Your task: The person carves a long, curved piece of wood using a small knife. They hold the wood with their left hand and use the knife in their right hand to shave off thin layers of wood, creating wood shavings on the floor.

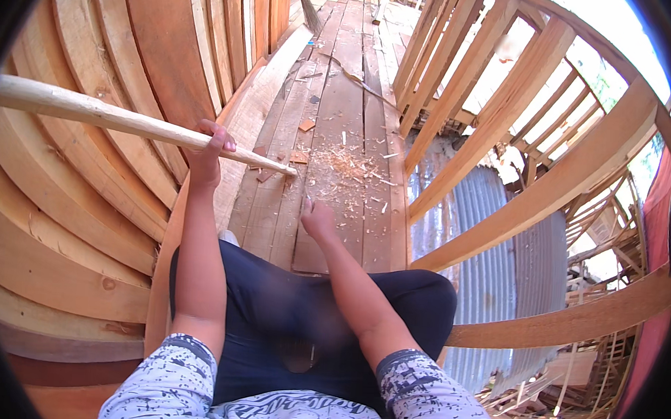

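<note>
A long, pale, peeled wooden pole (120, 118) slants in from the left, and its narrower, whittled-looking end lies just above the floorboards. My left hand (211, 148) is closed around it, a short way back from that end. Below and right of the tip, my right hand (319, 221) is closed in a fist. Something thin and pale shows at the top of this fist, too small to name; the rest is hidden by the fingers. Fresh wood shavings (349, 165) lie scattered on the planks just beyond both hands.
Upright wooden boards (170, 41) line the left side. A slatted wooden railing (500, 116) runs along the right, with corrugated metal sheets (486, 232) below it. Farther along the plank floor (341, 96) lie a curved strip (357, 82) and a broom (309, 12).
</note>
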